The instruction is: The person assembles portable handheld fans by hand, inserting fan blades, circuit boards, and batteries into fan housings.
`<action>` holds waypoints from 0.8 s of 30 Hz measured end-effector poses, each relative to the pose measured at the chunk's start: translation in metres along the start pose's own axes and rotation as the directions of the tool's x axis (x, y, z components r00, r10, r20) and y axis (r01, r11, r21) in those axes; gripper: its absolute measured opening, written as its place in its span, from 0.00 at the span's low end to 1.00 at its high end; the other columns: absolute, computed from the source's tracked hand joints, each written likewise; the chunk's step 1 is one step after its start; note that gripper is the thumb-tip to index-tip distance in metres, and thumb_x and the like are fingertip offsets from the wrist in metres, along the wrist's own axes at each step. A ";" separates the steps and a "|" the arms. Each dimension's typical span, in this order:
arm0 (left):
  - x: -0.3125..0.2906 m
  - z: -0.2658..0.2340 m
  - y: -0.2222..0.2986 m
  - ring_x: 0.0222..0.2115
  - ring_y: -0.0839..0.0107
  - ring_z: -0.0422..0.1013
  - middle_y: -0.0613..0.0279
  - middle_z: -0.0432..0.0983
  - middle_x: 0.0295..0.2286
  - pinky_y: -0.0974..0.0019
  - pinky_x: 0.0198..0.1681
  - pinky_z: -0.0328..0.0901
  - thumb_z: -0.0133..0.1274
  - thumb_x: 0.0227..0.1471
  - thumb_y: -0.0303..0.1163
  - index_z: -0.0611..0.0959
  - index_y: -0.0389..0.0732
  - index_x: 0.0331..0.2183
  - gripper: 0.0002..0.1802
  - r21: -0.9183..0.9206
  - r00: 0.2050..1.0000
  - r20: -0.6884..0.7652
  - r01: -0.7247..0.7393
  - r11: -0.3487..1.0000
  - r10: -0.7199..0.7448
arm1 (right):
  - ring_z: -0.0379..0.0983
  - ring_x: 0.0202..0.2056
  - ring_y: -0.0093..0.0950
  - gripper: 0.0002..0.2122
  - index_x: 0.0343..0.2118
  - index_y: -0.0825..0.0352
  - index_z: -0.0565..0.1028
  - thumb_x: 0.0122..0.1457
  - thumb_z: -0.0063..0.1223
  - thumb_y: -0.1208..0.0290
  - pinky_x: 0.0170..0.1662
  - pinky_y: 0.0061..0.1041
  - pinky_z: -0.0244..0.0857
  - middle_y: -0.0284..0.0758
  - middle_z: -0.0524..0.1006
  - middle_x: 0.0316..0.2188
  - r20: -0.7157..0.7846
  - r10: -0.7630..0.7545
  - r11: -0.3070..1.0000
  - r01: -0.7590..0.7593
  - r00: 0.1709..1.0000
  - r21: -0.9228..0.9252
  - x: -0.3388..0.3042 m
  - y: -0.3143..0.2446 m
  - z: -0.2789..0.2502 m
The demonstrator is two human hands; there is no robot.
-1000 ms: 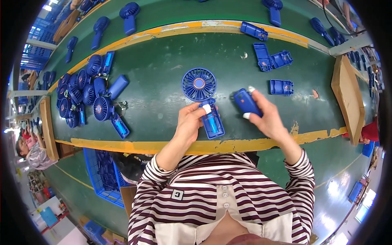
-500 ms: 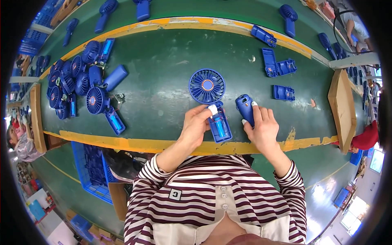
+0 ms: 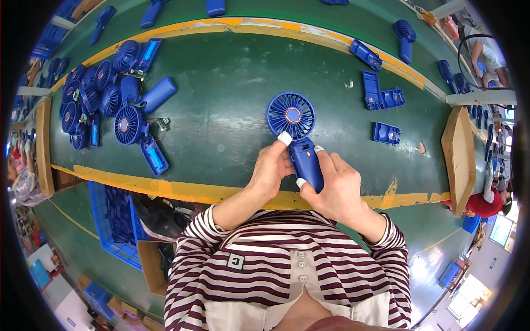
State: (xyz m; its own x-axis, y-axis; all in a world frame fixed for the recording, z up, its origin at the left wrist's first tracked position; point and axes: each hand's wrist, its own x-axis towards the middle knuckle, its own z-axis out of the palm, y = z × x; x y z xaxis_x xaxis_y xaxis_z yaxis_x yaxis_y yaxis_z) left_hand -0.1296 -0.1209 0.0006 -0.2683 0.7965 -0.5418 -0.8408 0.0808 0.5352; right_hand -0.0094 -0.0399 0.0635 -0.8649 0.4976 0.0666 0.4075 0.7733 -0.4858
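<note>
A blue handheld fan [image 3: 291, 115] lies before me, its round grille pointing away and its handle toward me. Over the handle sits a blue handle cover [image 3: 307, 161], which hides the battery compartment. My left hand [image 3: 270, 171] grips the fan at the neck, thumb near the base of the grille. With fingers closed around the cover's right side and lower end, my right hand [image 3: 335, 185] holds it against the handle. White coverings show on several fingertips. Whether the cover is fully seated I cannot tell.
A pile of blue fans [image 3: 91, 99], some with open handles, lies at the left. Blue handle shells [image 3: 386, 133] lie at the right beside a cardboard tray [image 3: 459, 160]. Finished-looking fans [image 3: 406, 38] rest beyond the yellow-edged ledge. A blue crate [image 3: 113, 220] stands below the table's left side.
My right hand has brought the handle cover leftward onto the fan's open handle, covering the battery. The left hand still holds the fan's neck. The whole view has shifted slightly.
</note>
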 end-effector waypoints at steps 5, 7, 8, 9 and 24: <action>0.002 -0.003 -0.001 0.39 0.68 0.70 0.54 0.70 0.41 0.63 0.41 0.66 0.38 0.55 0.46 0.69 0.34 0.44 0.25 -0.015 1.000 0.004 0.006 1.000 -0.006 | 0.70 0.22 0.37 0.24 0.37 0.79 0.69 0.36 0.57 0.70 0.25 0.31 0.66 0.42 0.70 0.22 0.013 -0.006 0.999 0.007 1.000 -0.040 0.004 -0.003 0.006; 0.002 -0.003 -0.001 0.39 0.68 0.70 0.54 0.70 0.41 0.63 0.41 0.66 0.38 0.55 0.46 0.69 0.34 0.44 0.25 -0.007 1.000 0.009 0.008 1.000 -0.008 | 0.70 0.22 0.36 0.24 0.37 0.79 0.69 0.36 0.57 0.69 0.25 0.31 0.66 0.42 0.70 0.22 0.012 -0.015 0.999 0.016 1.000 -0.049 0.003 -0.002 0.008; 0.002 -0.003 -0.001 0.39 0.68 0.70 0.53 0.70 0.41 0.63 0.41 0.66 0.38 0.55 0.46 0.69 0.33 0.45 0.25 0.002 1.000 0.015 0.012 1.000 -0.013 | 0.70 0.22 0.36 0.24 0.37 0.80 0.69 0.36 0.57 0.69 0.25 0.31 0.66 0.42 0.70 0.22 0.011 -0.022 0.998 0.023 1.000 -0.058 0.003 -0.001 0.009; 0.002 -0.003 0.000 0.39 0.68 0.70 0.53 0.70 0.41 0.63 0.41 0.66 0.38 0.55 0.46 0.69 0.33 0.45 0.25 0.001 1.000 0.015 0.012 1.000 -0.012 | 0.70 0.22 0.36 0.24 0.37 0.80 0.69 0.36 0.57 0.69 0.25 0.31 0.66 0.42 0.70 0.22 0.011 -0.023 0.998 0.023 1.000 -0.058 0.004 -0.001 0.009; 0.007 0.003 -0.002 0.28 0.73 0.72 0.57 0.74 0.30 0.71 0.30 0.69 0.51 0.51 0.34 0.76 0.29 0.35 0.16 0.116 0.996 -0.092 0.014 0.993 -0.004 | 0.68 0.21 0.33 0.22 0.35 0.78 0.68 0.38 0.56 0.67 0.19 0.28 0.65 0.40 0.68 0.23 -0.003 -0.121 0.972 0.117 0.993 -0.204 0.001 0.001 0.019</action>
State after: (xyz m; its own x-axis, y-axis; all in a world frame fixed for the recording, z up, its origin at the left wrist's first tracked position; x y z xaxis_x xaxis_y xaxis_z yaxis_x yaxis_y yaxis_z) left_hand -0.1281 -0.1140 -0.0023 -0.3075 0.7375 -0.6012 -0.7844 0.1612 0.5990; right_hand -0.0153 -0.0460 0.0465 -0.9068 0.4019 0.1276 0.3543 0.8902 -0.2863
